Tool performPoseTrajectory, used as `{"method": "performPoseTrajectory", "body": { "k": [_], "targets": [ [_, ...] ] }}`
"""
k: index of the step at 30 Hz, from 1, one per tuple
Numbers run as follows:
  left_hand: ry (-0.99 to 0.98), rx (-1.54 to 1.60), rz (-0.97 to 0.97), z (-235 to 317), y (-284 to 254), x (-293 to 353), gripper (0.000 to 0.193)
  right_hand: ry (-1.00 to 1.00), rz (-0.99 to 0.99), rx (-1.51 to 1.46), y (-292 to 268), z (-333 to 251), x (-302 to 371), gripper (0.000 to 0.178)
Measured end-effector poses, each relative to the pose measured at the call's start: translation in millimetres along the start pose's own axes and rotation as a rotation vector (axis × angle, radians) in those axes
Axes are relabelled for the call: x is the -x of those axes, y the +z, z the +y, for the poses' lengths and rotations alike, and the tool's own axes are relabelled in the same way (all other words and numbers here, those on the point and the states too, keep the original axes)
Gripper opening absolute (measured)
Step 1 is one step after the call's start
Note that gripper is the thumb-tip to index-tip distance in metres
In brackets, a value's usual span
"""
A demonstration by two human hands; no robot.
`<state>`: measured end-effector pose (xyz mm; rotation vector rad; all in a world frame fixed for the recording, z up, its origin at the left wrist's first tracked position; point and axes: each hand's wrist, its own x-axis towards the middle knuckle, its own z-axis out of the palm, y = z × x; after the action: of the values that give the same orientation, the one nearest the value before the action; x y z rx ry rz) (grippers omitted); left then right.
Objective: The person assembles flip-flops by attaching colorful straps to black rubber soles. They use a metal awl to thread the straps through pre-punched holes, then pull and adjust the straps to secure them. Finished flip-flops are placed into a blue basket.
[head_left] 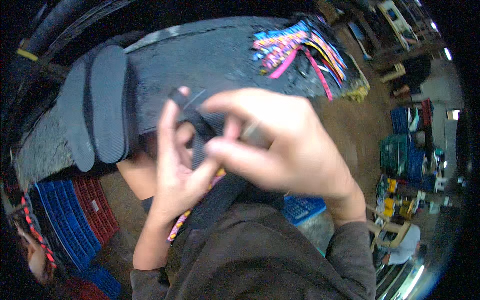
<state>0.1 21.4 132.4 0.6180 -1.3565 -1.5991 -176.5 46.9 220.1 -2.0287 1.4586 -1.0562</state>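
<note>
Between my two hands is a dark ribbed flip-flop sole (198, 151), partly covered by fingers and blurred. My left hand (172, 172) grips the sole from the left, its thumb across it and its index finger raised. A black strap (199, 122) runs over the sole from that fingertip toward my right hand (285, 145). My right hand is closed, thumb and fingers pinching at the strap; a ring is on one finger. A thin pale sliver by the strap is too blurred to name. Below my left thumb a multicoloured patterned strip (179, 227) hangs along dark material on my lap.
Stacked grey flip-flop soles (109, 100) lie at the left of the dark worktop (200, 60). A bunch of colourful straps (295, 45) is at its far right. Blue crates (67, 220) and a red crate (95, 207) stand lower left. Another person (405, 245) is at the right.
</note>
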Motion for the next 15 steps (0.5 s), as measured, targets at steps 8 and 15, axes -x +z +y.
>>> {"method": "performPoseTrajectory", "body": {
  "k": [8, 15],
  "targets": [
    [-0.091, -0.199, -0.166, -17.1, -16.2, 13.1, 0.105, 0.360, -0.187, -0.451, 9.1, 43.4, -10.4, 0.020],
    [-0.222, 0.032, -0.022, -16.8, -29.8, 17.3, 0.073, 0.248, -0.114, -0.137, 7.9, 15.3, -12.1, 0.013]
  ]
}}
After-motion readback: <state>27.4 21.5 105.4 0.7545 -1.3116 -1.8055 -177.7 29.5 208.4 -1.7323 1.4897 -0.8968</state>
